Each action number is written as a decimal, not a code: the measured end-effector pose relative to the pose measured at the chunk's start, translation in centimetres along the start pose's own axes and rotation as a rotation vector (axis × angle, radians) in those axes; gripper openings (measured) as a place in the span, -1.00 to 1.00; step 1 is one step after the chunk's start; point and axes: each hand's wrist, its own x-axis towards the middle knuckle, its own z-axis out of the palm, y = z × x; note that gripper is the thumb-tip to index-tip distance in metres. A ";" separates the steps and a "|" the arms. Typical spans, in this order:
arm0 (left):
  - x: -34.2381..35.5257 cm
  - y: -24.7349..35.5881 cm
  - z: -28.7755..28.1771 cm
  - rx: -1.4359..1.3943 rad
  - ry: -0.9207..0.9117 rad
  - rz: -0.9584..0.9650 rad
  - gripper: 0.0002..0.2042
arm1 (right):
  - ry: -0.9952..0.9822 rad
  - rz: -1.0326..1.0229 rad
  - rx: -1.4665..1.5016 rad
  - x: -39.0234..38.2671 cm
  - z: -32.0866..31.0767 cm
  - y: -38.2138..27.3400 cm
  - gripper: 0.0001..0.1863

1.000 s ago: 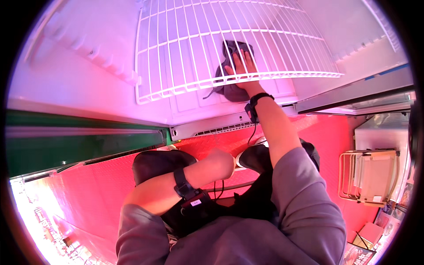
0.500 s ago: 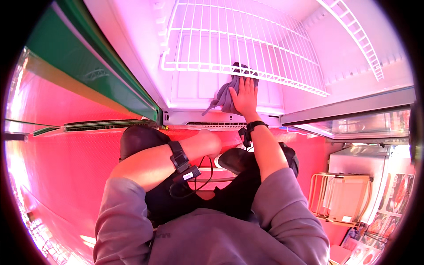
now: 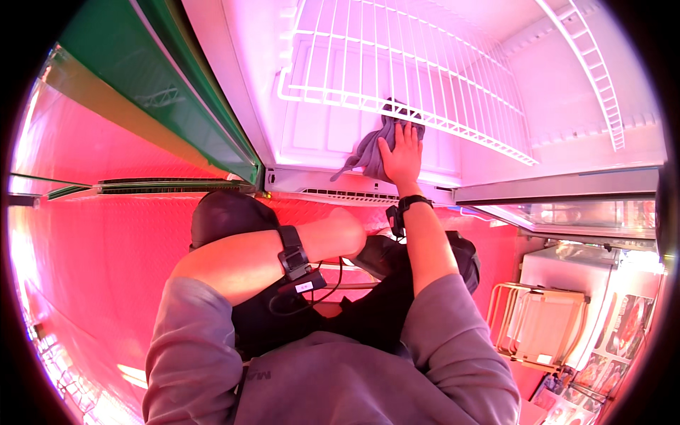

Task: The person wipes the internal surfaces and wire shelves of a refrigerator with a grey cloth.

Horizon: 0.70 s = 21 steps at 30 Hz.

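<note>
My right hand (image 3: 404, 157) lies flat with fingers spread on a crumpled dark grey cloth (image 3: 374, 150). The cloth rests on the pale floor of an open fridge cabinet (image 3: 312, 138), just under the front edge of a white wire shelf (image 3: 411, 64). Part of the cloth is hidden behind the shelf's front wires. My left hand (image 3: 346, 232) hangs bent at the wrist over my legs, outside the cabinet. Its fingers are turned away and hidden.
A green-framed door (image 3: 163, 85) stands open on the left, a glass door (image 3: 574, 214) on the right. A vent grille (image 3: 354, 196) runs below the cabinet's front edge. At the right, a folding chair (image 3: 542, 322) leans by a white box-shaped unit (image 3: 567, 265).
The view has tilted slightly, moving the cabinet in the picture. My right hand remains flat on the cloth, and my left hand has shifted slightly right.
</note>
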 end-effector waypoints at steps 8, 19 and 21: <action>1.1 1.1 -7.9 -0.010 -0.179 -0.220 -0.88 | 0.025 0.014 0.011 -0.3 0.1 0.8 -0.24; 1.1 -1.7 -15.4 -1.599 1.168 -0.061 -0.33 | 0.029 -0.003 0.026 -0.2 0.0 0.4 -0.25; 0.5 -2.5 -16.0 -1.680 1.130 -0.095 -0.33 | 0.039 0.011 0.036 0.2 -0.1 0.5 -0.25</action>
